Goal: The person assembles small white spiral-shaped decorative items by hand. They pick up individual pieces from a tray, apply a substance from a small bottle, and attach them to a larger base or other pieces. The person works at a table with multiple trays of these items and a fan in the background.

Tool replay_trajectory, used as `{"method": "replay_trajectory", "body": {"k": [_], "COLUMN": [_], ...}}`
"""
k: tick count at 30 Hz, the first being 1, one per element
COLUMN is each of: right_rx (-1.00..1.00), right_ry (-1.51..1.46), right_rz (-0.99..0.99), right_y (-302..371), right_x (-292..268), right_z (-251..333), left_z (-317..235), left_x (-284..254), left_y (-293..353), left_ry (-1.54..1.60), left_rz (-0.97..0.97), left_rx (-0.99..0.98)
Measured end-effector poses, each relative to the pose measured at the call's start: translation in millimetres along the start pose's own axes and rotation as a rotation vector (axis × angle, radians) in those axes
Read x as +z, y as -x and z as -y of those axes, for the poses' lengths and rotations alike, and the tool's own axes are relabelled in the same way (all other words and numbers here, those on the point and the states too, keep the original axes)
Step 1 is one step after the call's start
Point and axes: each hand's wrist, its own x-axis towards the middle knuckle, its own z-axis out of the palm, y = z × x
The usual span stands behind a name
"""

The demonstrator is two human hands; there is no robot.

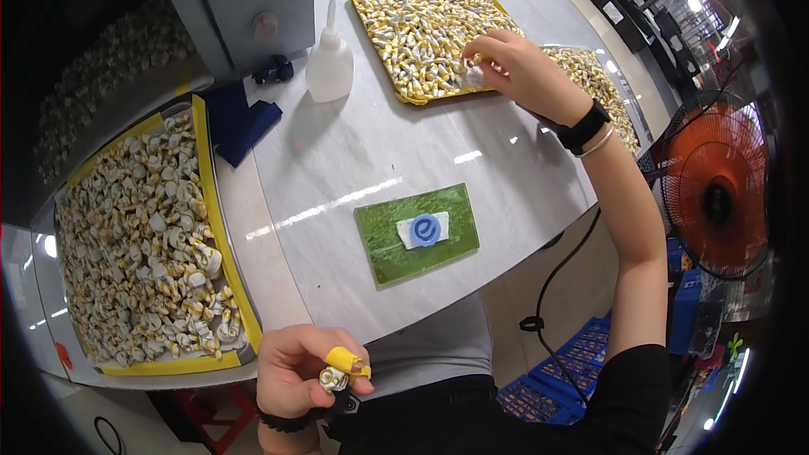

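Note:
My left hand [299, 371], with yellow wraps on its fingers, pinches a small white-and-gold ceramic-looking piece [334, 380] near the front edge of the table. Over at the far right, my right hand [524, 70] reaches to the near right part of a yellow-edged tray [410, 101] heaped with small white-and-yellow pieces [434, 29]. Its fingers are curled together among the pieces; what they hold, if anything, is too small to make out. Between the hands lies a green slab [388, 265] bearing a white block [407, 234] with a round blue disc [425, 230] on top.
A larger yellow-edged tray [202, 160] full of white-and-gold pieces stands at left. Behind are a clear squeeze bottle [329, 67], a dark blue cloth [244, 131] and a grey machine [244, 13] with a green light. An orange fan [712, 177] stands at right.

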Motion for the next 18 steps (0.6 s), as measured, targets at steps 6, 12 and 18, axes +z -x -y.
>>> {"method": "replay_trajectory", "body": {"k": [6, 12, 18], "right_rx": [-0.004, 0.001, -0.05], "right_ry": [-0.259, -0.568, -0.638], "right_rz": [-0.11, 0.086, 0.126], "right_y": [10, 40, 56], "right_x": [-24, -33, -22], "right_z": [30, 105, 130], "left_z": [-3, 0, -1], "left_x": [7, 3, 5], "left_y": [-5, -2, -2], "left_ry": [-0.101, 0.002, -0.018], "left_rz": [-0.003, -0.017, -0.025], "left_rx": [-0.028, 0.018, 0.016]}}
